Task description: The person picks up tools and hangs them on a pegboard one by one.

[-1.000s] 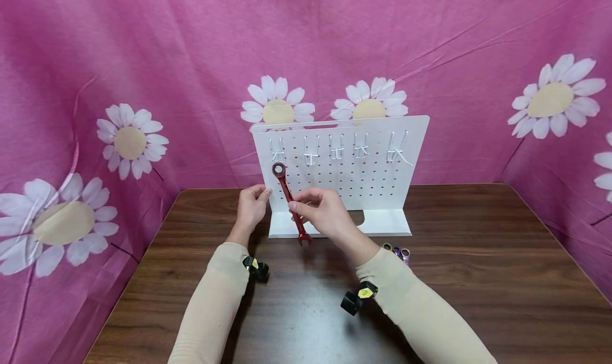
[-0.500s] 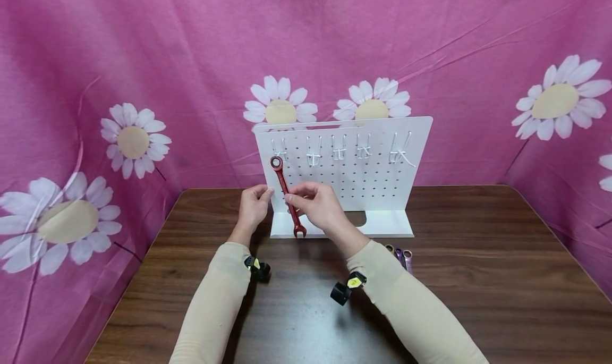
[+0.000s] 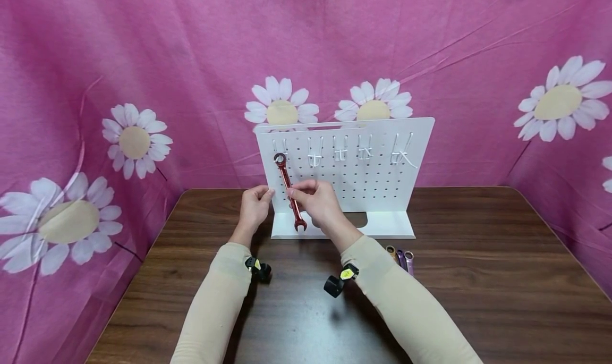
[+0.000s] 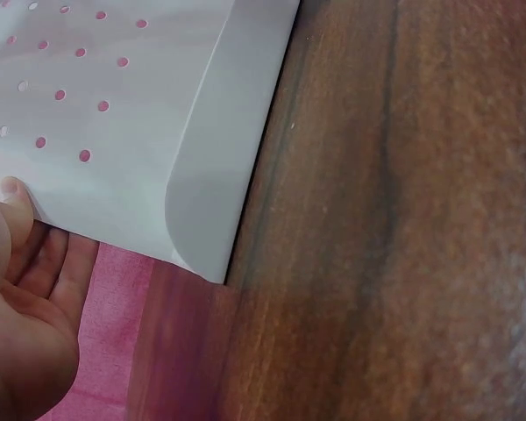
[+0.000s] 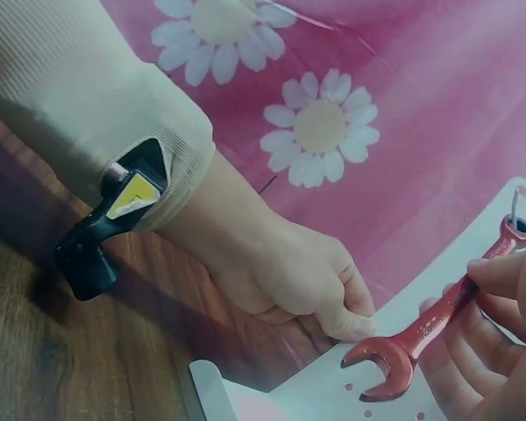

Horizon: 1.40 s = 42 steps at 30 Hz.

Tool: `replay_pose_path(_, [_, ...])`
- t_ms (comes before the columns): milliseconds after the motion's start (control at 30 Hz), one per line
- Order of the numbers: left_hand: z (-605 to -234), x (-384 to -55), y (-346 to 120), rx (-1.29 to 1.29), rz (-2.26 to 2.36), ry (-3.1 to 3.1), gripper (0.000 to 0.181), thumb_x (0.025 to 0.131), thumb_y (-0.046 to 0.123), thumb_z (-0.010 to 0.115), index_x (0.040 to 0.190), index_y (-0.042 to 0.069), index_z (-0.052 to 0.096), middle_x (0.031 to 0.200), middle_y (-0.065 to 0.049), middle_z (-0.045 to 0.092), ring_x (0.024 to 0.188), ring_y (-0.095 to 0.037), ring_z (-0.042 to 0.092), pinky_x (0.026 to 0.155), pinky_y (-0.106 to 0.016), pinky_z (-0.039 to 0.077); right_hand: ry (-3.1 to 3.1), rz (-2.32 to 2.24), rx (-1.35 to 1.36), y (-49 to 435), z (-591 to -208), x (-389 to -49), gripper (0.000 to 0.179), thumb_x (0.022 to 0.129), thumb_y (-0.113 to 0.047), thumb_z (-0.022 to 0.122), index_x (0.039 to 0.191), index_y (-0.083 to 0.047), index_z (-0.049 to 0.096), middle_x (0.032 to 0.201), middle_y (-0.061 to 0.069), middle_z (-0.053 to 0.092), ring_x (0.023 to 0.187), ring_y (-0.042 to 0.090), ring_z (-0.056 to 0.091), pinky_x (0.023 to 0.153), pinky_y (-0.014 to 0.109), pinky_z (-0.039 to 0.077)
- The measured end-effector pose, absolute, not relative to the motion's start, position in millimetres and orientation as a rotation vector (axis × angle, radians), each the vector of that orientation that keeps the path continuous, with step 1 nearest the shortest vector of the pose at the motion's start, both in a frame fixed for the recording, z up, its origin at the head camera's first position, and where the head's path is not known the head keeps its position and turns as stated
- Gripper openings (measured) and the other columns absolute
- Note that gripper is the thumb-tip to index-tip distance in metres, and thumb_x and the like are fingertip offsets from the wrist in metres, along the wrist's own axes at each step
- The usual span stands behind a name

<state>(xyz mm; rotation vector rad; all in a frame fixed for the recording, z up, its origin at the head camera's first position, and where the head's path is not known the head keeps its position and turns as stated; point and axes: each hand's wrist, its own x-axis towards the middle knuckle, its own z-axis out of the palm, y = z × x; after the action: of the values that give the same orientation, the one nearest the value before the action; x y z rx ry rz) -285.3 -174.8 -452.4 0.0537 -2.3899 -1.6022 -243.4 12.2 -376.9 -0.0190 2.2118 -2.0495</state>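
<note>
My right hand (image 3: pixel 322 207) pinches a red combination wrench (image 3: pixel 286 179) by its middle. The wrench stands nearly upright before a white pegboard (image 3: pixel 363 186), ring end up and open jaw down. Its ring end is at the leftmost white hook (image 3: pixel 274 144); in the right wrist view the hook's wire meets the ring (image 5: pixel 515 230), but I cannot tell if it passes through. At the pegboard's left edge, my left hand (image 3: pixel 253 207) holds the panel between thumb and fingers, as the left wrist view also shows.
Several more white double hooks (image 3: pixel 340 154) line the pegboard's upper part. Other wrenches (image 3: pixel 400 257), gold and purple, lie on the brown wooden table (image 3: pixel 478 279), partly behind my right sleeve. A pink cloth with daisies (image 3: pixel 306 45) hangs behind the table.
My right hand has moved up and slightly left, bringing the wrench's ring end up to the leftmost hook. The left hand keeps its hold on the pegboard edge.
</note>
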Motion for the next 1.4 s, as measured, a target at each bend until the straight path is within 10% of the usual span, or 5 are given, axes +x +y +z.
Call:
replay_pose_path(267, [-452.5, -285.4, -175.4, 0.058, -1.603, -2.392, 0.020, 0.106, 0.009, 0.069, 0.108, -0.008, 0.079, 0.092, -0.020, 0.073, 0.074, -0.009, 0.051, 0.064, -0.019, 0.042, 2.219, -2.023, 0.149, 5.4, -379.3, -255.7, 0.019, 0.098, -0.021, 0.083, 0.111, -0.008, 0.083, 0.111, 0.010, 0.078, 0.087, 0.020, 0.071, 0.096, 0.047, 0.062])
replay_pose_path(533, [-451.5, -284.5, -174.4, 0.058, -1.590, -2.400, 0.020, 0.106, 0.009, 0.069, 0.108, -0.009, 0.079, 0.093, -0.025, 0.072, 0.073, -0.008, 0.050, 0.064, -0.019, 0.041, 2.293, -2.044, 0.110, 4.6, -390.8, -263.2, 0.017, 0.100, -0.013, 0.078, 0.114, -0.003, 0.081, 0.114, 0.014, 0.079, 0.096, 0.018, 0.069, 0.082, 0.026, 0.054])
replay_pose_path(800, [-450.6, -285.5, -175.8, 0.094, -1.580, -2.431, 0.021, 0.108, 0.012, 0.067, 0.109, -0.005, 0.079, 0.084, -0.007, 0.067, 0.074, -0.011, 0.050, 0.064, -0.021, 0.042, 2.383, -1.987, 0.033, 11.9, -397.4, -264.5, 0.019, 0.101, -0.015, 0.077, 0.118, -0.005, 0.080, 0.120, 0.014, 0.079, 0.112, 0.026, 0.072, 0.097, 0.038, 0.056])
replay_pose_path(1400, [-455.0, -286.7, -175.9, 0.116, -1.683, -2.399, 0.024, 0.109, 0.011, 0.065, 0.120, -0.006, 0.077, 0.115, -0.027, 0.077, 0.103, -0.035, 0.072, 0.080, -0.020, 0.058, 2.446, -1.972, -0.165, 49.3, -397.2, -241.7, 0.023, 0.101, -0.014, 0.076, 0.122, -0.003, 0.079, 0.127, 0.014, 0.078, 0.120, 0.029, 0.073, 0.109, 0.043, 0.058])
